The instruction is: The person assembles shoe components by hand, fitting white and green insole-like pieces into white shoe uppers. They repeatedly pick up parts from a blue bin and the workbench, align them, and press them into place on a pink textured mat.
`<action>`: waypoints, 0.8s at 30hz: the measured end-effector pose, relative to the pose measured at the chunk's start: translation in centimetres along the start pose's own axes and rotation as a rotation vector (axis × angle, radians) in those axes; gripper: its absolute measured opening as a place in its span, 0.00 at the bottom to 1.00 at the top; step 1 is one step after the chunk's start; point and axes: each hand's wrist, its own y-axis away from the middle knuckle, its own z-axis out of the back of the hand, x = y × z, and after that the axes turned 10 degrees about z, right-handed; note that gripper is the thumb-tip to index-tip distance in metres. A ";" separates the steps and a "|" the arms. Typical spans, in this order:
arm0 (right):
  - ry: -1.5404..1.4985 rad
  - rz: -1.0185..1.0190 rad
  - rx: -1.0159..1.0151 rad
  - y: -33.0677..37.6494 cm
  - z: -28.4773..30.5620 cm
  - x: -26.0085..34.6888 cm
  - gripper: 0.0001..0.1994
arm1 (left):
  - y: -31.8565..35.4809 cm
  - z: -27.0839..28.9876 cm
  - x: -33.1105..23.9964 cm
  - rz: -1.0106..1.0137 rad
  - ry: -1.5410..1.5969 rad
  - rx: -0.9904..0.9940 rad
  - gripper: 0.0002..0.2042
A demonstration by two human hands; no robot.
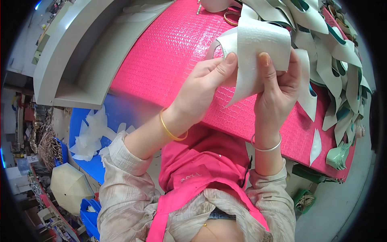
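A curved white leather-like piece (252, 52) is held up between my two hands over the pink table. My left hand (209, 78) pinches its left edge, thumb on top and the other fingers hidden behind. My right hand (278, 86) grips its right part, the thumb pressed on the face and the fingers curled behind. A pointed end of the piece hangs down between the hands. Just right of my right hand lies a similar white cut piece (307, 97) with a notch.
Overlapping white cut pieces (322, 52) heap along the table's right side. A roll of tape (231, 18) lies at the back. Green forked pieces (338, 156) sit at the right corner. A grey shelf box (86, 60) stands left, above a blue bin (86, 121) with pale scraps.
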 end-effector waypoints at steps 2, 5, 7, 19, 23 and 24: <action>0.012 -0.010 0.004 0.0 -0.2 -0.1 0.13 | 0.3 -0.2 -0.1 0.003 0.023 -0.033 0.23; 0.028 -0.022 0.022 0.1 -0.3 -0.1 0.13 | 0.6 -0.6 -0.4 0.019 0.070 -0.082 0.24; 0.032 -0.029 0.029 0.2 -0.4 -0.2 0.13 | 0.7 -0.6 -0.4 0.011 0.068 -0.112 0.25; 0.103 -0.129 0.136 -0.7 -0.6 -0.3 0.22 | 0.2 0.3 -0.8 0.013 -0.234 -0.198 0.18; 0.205 -0.051 0.128 0.9 -0.1 -0.2 0.33 | -2.2 -0.2 -2.9 -0.028 -0.085 -0.255 0.13; 0.173 -0.087 0.113 1.9 0.5 0.1 0.36 | -3.0 -0.6 -3.4 -0.061 0.009 -0.285 0.14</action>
